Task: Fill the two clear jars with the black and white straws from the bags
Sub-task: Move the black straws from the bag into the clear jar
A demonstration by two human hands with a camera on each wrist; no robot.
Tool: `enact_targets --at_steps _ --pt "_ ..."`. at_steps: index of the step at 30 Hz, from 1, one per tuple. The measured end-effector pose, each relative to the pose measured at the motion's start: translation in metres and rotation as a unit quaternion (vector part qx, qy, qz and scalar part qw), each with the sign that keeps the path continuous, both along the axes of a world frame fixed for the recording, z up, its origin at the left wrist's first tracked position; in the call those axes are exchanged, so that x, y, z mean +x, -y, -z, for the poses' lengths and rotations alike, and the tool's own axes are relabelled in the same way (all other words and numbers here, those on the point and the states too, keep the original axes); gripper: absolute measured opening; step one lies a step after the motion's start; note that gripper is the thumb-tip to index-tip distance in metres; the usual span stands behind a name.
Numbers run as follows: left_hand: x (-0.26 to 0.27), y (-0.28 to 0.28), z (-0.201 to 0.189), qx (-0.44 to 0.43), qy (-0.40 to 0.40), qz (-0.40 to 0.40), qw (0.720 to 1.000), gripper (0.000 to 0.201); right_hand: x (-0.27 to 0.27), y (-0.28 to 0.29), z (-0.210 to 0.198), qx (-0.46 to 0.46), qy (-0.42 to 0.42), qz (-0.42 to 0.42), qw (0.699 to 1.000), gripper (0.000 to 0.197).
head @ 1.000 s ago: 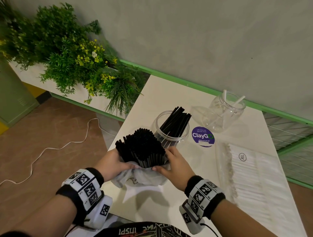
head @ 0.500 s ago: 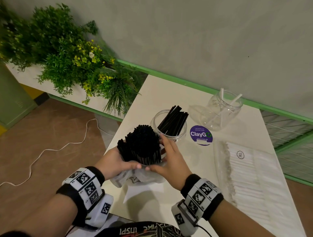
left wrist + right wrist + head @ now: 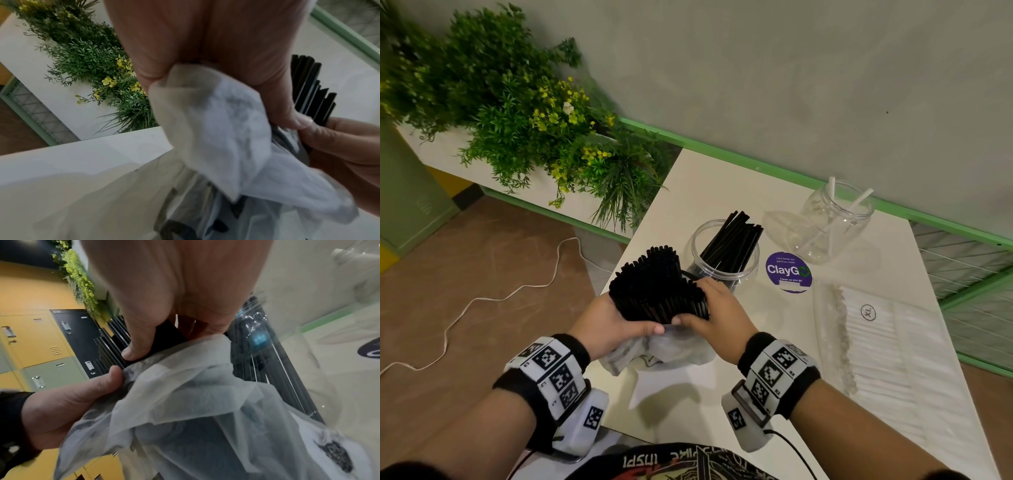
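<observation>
Both hands clasp one bundle of black straws (image 3: 657,287) standing out of a white bag (image 3: 654,353) at the table's (image 3: 722,178) near left edge. Left hand (image 3: 606,325) wraps the bundle's left side over the bag's rim; right hand (image 3: 717,315) curls round its right side, thumbs nearly meeting. Just behind stands a jar (image 3: 724,260) holding black straws, then a purple sticker (image 3: 788,273), a second jar (image 3: 832,222) with two white straws, and a bag of white straws (image 3: 887,349) lying flat.

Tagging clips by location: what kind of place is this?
Probably an office or café pantry: a round purple "ClayGo" clean-as-you-go sticker on the white table, yellow and green metal lockers, and a green leafy planter.
</observation>
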State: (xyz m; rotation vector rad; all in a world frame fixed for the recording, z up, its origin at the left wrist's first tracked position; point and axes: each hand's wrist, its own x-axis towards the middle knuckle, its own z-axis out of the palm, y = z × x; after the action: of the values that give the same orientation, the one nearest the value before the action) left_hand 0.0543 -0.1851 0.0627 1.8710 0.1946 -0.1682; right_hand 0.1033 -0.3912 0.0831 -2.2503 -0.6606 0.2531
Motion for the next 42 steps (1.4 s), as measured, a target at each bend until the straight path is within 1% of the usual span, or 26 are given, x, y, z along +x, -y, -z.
enact_targets --at_steps 4,6,10,15,19,22,26,29,32,35,39,42 --pt "0.000 -0.001 0.002 0.005 0.001 -0.006 1.000 0.097 0.001 0.002 0.001 0.051 0.003 0.029 0.998 0.028" --pt "0.001 -0.001 0.003 0.004 0.000 -0.010 1.000 0.096 0.002 0.001 -0.001 0.073 -0.001 0.035 0.997 0.032" --pt "0.002 0.000 0.001 0.008 0.012 -0.018 1.000 0.087 0.003 0.002 -0.010 0.092 -0.011 0.025 0.995 0.038" --pt "0.001 -0.003 0.003 0.017 0.010 -0.021 1.000 0.083 -0.004 0.005 -0.019 0.110 -0.027 0.035 0.993 0.028" --pt "-0.001 -0.001 0.003 0.035 0.003 -0.019 0.999 0.067 -0.007 0.003 -0.031 0.165 -0.002 0.055 0.985 0.022" --pt "0.000 0.000 0.003 0.047 -0.003 -0.018 0.999 0.053 -0.008 0.001 -0.038 0.217 0.051 0.074 0.972 0.041" --pt "0.002 0.001 0.003 0.073 0.004 -0.006 0.997 0.049 -0.005 -0.002 -0.054 0.270 0.098 0.059 0.956 0.053" --pt "0.003 0.000 0.003 0.095 -0.002 -0.009 0.995 0.047 0.003 -0.006 -0.073 0.267 0.116 0.039 0.956 0.060" --pt "0.005 0.000 0.002 0.106 -0.009 -0.005 0.994 0.052 0.012 -0.008 -0.092 0.276 0.108 0.024 0.955 0.054" --pt "0.007 0.000 0.001 0.104 -0.013 -0.007 0.994 0.049 0.021 -0.006 -0.112 0.298 0.101 0.027 0.949 0.049" --pt "0.008 -0.001 -0.001 0.107 -0.008 0.006 0.994 0.044 0.033 0.000 -0.144 0.344 0.100 0.047 0.933 0.050" --pt "0.008 0.000 -0.007 0.105 -0.006 0.017 0.994 0.045 0.043 0.007 -0.164 0.373 0.102 0.061 0.920 0.047"
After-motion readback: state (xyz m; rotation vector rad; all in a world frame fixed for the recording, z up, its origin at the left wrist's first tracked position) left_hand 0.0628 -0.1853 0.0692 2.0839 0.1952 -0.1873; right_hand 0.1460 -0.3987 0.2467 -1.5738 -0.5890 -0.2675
